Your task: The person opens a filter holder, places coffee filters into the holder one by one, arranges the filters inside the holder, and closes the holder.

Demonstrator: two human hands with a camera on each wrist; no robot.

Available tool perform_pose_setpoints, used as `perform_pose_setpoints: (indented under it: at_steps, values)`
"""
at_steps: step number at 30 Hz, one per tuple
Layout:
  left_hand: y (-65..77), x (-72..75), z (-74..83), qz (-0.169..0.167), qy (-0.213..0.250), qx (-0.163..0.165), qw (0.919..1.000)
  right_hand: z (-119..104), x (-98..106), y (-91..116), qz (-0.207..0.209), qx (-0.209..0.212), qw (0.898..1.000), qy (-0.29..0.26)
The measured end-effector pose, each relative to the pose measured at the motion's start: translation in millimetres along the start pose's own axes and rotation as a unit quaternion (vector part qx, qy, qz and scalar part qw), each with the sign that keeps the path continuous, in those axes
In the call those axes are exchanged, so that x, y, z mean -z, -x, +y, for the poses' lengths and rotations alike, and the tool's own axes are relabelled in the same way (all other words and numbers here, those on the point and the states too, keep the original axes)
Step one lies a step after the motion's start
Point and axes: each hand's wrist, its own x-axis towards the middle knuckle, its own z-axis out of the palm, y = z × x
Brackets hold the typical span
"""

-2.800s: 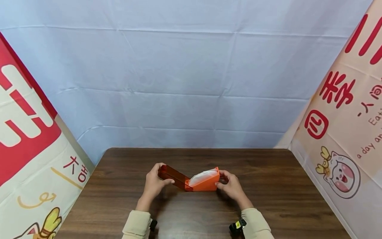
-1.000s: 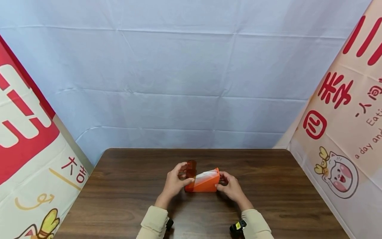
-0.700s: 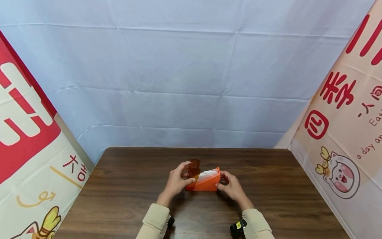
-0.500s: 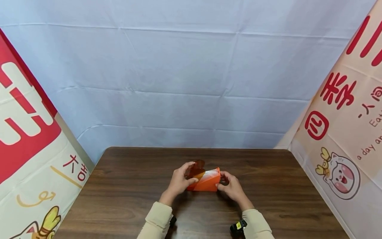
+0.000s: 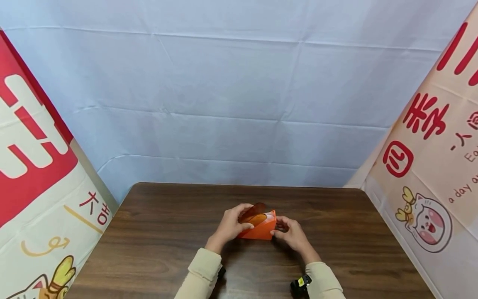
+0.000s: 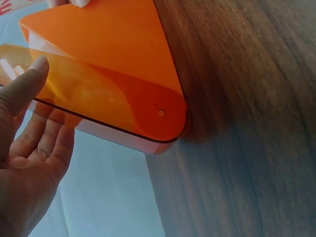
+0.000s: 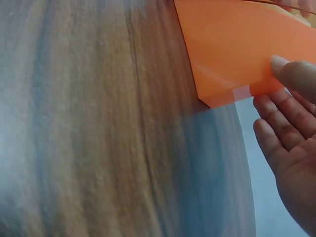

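An orange box (image 5: 263, 231) with a slanted top stands on the brown table, white sheets (image 5: 270, 215) showing at its high right end. Its see-through amber lid (image 6: 98, 94) pivots at the low left end and is tilted partway over the box. My left hand (image 5: 230, 224) holds the lid between thumb on the near side and fingers on the far side. At the box's right end, my right hand (image 5: 295, 236) pinches the wall, the thumb (image 7: 291, 74) on the front face and the fingers behind.
The wood-grain table (image 5: 164, 232) reaches to a pale blue cloth backdrop (image 5: 224, 104). Printed cloths hang at the left (image 5: 37, 166) and right (image 5: 422, 174). Each wrist wears a small black camera, the right one (image 5: 300, 285) with a yellow mark.
My left hand has swung the amber lid from lying out at the left, up past upright and over to the right above the box. My right hand keeps its place at the box's end.
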Motion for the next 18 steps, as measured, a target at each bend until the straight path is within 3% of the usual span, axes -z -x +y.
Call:
perform_pose_setpoints:
  at_steps: [14,18]
  values:
    - [-5.2,-17.7,-3.5,-0.017,0.008,0.026,0.9995,-9,4,-2,-0.032,-0.028,0.999,-0.016]
    - [-6.0,-19.3,-3.0,-0.017,0.011,0.028,0.9994,2,3,-3,-0.036,-0.041,0.998,-0.022]
